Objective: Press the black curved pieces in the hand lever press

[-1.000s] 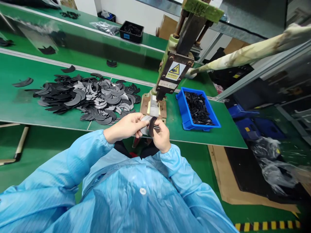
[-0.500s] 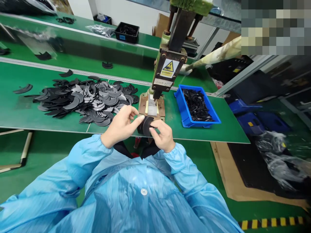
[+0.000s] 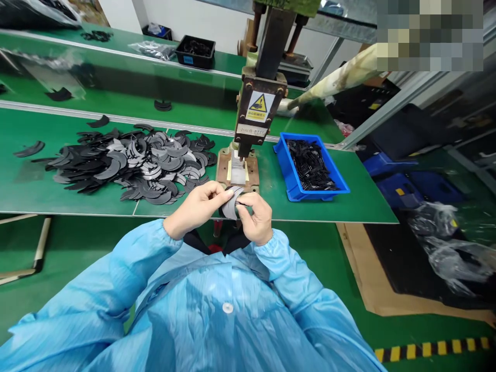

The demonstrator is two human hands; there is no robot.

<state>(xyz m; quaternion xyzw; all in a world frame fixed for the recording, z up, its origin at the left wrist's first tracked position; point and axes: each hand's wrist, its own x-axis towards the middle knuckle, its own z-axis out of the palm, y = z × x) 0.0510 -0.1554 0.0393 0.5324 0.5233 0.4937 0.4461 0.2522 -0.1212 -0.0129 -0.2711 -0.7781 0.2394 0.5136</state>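
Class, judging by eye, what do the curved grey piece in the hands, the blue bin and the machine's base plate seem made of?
Curved grey piece: thin, matte; perhaps plastic or rubber, hard to tell.
Blue bin: probably moulded plastic; smooth, evenly coloured, slight sheen.
Base plate: likely metal; dull, with a brown, rust-like tint.

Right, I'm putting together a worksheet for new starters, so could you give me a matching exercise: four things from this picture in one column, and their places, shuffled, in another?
Things
1. Gray curved piece
2. Loose pile of curved pieces
3. Blue bin
4. Warning sticker

Places
A. On the green table, right of the press
B. On the front of the press
C. Between the left hand and the right hand
D. On the green table, left of the press

Pairs: 1-C, 2-D, 3-A, 4-B
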